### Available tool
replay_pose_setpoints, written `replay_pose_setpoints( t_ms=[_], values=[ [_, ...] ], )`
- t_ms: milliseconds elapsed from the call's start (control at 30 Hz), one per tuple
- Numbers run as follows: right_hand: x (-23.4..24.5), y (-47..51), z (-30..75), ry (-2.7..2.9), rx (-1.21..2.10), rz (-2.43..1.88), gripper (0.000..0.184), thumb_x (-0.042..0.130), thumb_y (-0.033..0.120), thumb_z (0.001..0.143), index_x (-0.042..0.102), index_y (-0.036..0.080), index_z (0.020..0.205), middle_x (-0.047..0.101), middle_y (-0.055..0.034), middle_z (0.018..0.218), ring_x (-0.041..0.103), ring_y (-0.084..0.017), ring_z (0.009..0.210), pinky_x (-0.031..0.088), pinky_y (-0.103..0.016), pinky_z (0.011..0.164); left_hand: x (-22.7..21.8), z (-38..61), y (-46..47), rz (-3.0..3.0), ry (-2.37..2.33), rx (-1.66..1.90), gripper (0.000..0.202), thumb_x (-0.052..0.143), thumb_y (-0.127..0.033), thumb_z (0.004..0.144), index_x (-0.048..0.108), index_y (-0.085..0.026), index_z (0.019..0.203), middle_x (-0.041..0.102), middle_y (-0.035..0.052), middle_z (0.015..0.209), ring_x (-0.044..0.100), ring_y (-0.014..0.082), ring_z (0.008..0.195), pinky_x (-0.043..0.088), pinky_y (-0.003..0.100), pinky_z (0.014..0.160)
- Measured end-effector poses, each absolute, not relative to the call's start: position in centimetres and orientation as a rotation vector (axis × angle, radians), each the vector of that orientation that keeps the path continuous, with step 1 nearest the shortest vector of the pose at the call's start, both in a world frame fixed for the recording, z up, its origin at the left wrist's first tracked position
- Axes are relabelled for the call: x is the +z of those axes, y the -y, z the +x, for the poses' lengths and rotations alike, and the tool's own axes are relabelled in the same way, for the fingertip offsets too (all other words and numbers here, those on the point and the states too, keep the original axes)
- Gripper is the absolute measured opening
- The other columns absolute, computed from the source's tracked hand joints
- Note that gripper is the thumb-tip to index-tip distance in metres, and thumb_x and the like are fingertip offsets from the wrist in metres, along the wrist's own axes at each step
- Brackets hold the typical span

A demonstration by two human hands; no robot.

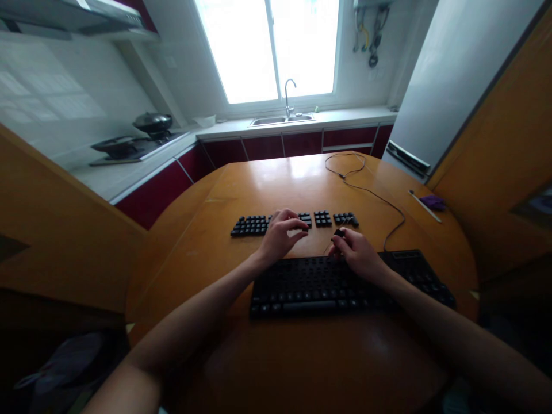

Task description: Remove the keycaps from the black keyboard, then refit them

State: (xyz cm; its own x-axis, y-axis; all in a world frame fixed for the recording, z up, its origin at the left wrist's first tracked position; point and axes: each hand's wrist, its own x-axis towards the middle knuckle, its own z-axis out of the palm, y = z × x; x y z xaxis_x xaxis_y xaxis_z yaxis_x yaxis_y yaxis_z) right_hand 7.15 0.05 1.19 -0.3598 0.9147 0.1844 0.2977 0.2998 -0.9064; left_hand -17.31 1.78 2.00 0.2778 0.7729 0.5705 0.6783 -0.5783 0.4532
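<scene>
A black keyboard (308, 282) lies on the wooden table, its upper rows stripped of many keycaps and its bottom row still fitted. Behind it, loose black keycaps (250, 225) stand in neat blocks. My left hand (280, 233) hovers by these blocks, thumb and forefinger closing on a small dark keycap (305, 229). Over the keyboard's top edge, my right hand (357, 253) grips what looks like a wire keycap puller (326, 247), its thin wires showing beside the fingers. A small black piece (339, 233) shows at those fingertips; whether it is a keycap is unclear.
The keyboard's cable (388, 204) loops over the table's right side. A thin white stick (425, 206) and a purple cloth (432, 202) lie near the right edge. Beyond the table (259, 178) are a sink (280, 121), a stove with pans (138, 146) and a fridge (448, 75).
</scene>
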Motion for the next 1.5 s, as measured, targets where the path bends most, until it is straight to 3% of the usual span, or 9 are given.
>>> replay_pose_setpoints(
  t_ms=[167, 367, 700, 1000, 1500],
  values=[
    [0.9, -0.6, 7.5, 1.814, 1.044, -1.096, 0.035, 0.049, 0.046, 0.099, 0.059, 0.018, 0.08, 0.073, -0.0084, 0.076, 0.066, -0.018, 0.064, 0.05, -0.03, 0.064, -0.3, -21.6, -4.7, 2.448, -1.726, 1.02, 0.015, 0.086, -0.032, 0.074, 0.08, -0.027, 0.087, 0.058, 0.0059, 0.108, 0.048, 0.0264, 0.106, 0.04, 0.048, 0.099],
    [1.2, -0.3, 7.5, 1.82, 1.028, -1.083, 0.038, 0.051, 0.048, 0.098, 0.062, 0.017, 0.078, 0.072, -0.0079, 0.072, 0.065, -0.018, 0.063, 0.049, -0.03, 0.062, -1.1, -22.4, -4.8, 2.486, -1.727, 0.882, 0.018, 0.088, -0.036, 0.071, 0.081, -0.03, 0.086, 0.058, 0.0039, 0.114, 0.046, 0.0272, 0.111, 0.038, 0.046, 0.1],
    [1.4, -0.1, 7.4, 1.819, 1.028, -1.094, 0.035, 0.052, 0.045, 0.097, 0.061, 0.018, 0.078, 0.072, -0.0078, 0.074, 0.065, -0.018, 0.064, 0.05, -0.032, 0.065, -1.3, -22.2, -4.8, 2.452, -1.744, 0.972, 0.03, 0.088, -0.035, 0.07, 0.076, -0.027, 0.096, 0.056, 0.0051, 0.115, 0.046, 0.0278, 0.113, 0.038, 0.047, 0.103],
    [1.5, 0.0, 7.3, 1.821, 1.045, -1.09, 0.035, 0.053, 0.045, 0.096, 0.061, 0.017, 0.077, 0.071, -0.0074, 0.072, 0.065, -0.018, 0.062, 0.049, -0.031, 0.063, -1.4, -21.9, -4.8, 2.441, -1.789, 0.965, 0.053, 0.084, -0.035, 0.072, 0.066, -0.026, 0.121, 0.05, 0.0066, 0.125, 0.045, 0.0283, 0.118, 0.037, 0.045, 0.107],
    [1.9, -0.1, 7.5, 1.818, 1.022, -1.074, 0.039, 0.053, 0.05, 0.096, 0.063, 0.017, 0.077, 0.071, -0.0076, 0.072, 0.065, -0.018, 0.062, 0.05, -0.03, 0.061, -1.2, -21.7, -4.5, 2.495, -1.877, 0.909, 0.052, 0.08, -0.036, 0.075, 0.063, -0.026, 0.123, 0.051, 0.0073, 0.128, 0.043, 0.0302, 0.12, 0.036, 0.047, 0.106]
  ],
)
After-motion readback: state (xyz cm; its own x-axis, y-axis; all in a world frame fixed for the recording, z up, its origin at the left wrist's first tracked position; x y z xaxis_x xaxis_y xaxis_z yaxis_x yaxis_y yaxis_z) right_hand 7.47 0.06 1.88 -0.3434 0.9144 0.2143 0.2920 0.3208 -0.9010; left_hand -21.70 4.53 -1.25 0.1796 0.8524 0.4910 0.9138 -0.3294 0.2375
